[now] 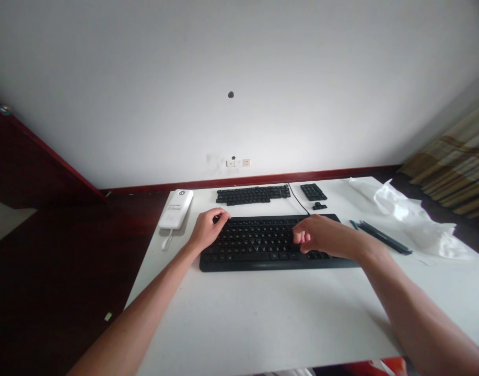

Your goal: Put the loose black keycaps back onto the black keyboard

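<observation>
A black keyboard [255, 265] lies in front of me on the white table. Pale marks show in many of its key places, too small to make out clearly. At its upper left corner is my left hand [208, 228], thumb and forefinger curled together; whatever may be between them is hidden. My right hand [321, 235] is over the right part of the keyboard, fingers bent down and closed at the keys. Its palm side and anything in the fingers are hidden. Behind the keyboard, black keycaps [250, 195] lie in a keyboard-shaped block, with a number-pad block [313, 191] and a small arrow-key cluster [319, 206] to the right.
A white power bank [176, 210] with a short strap lies at the table's [239, 318] left edge. On the right are dark slim tools or strips [384, 237] and crumpled white wrapping [415, 214]. A thin black cable [299, 199] runs back from the keyboard. Wall sockets [238, 163] are behind.
</observation>
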### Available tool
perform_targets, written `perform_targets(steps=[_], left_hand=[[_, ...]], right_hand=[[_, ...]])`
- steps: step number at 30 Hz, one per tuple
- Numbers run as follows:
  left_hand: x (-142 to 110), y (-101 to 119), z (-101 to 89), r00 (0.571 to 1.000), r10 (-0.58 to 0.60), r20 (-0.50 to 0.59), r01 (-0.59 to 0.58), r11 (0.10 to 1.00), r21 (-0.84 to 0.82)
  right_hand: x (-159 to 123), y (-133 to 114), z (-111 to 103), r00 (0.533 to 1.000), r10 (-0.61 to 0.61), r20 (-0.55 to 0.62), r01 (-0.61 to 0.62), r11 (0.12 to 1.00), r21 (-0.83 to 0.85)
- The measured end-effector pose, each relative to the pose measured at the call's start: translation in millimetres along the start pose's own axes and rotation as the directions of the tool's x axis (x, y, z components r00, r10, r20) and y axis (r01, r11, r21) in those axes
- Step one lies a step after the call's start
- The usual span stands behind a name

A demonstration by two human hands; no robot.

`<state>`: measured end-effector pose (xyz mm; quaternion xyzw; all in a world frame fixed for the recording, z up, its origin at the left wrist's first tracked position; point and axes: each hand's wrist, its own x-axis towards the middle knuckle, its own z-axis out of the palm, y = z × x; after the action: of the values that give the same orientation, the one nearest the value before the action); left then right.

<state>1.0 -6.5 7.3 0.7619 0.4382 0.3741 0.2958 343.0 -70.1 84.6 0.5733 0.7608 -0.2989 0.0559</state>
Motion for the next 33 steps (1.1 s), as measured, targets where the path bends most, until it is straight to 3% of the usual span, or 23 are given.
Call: perform_targets(steps=[5, 12, 17, 20, 33], left_hand=[[0.0, -0.5, 0.7, 1.000, -0.001, 0.001, 0.001, 1.000, -0.001], [0.7, -0.8, 0.8, 1.000, -0.011, -0.002, 0.011, 1.000, 0.001], [0.9, -1.0, 1.6, 1.000, -0.026, 0.004, 0.026, 1.000, 0.006], [0.8, -2.0, 2.5, 0.999, -0.037, -0.001, 0.037, 0.999, 0.019], [0.3, -0.6, 4.0, 0.999, -0.037, -0.021, 0.037, 0.998, 0.041]], right_hand=[[11.4, -2.6, -5.4, 0.999, 0.004, 0.039, -0.003, 1.000, -0.027], [32.2, -21.8, -19.6, 0.986, 0.055, 0.156, -0.020, 0.976, -0.216], [46.8, -22.2, -22.1, 0.991, 0.062, 0.116, -0.016, 0.933, -0.361], [54.8, -18.4, -21.5, 0.987, 0.068, 0.148, -0.008, 0.926, -0.376], [50.9, -31.9, -24.2, 0.985, 0.058, 0.163, 0.017, 0.905, -0.425]])
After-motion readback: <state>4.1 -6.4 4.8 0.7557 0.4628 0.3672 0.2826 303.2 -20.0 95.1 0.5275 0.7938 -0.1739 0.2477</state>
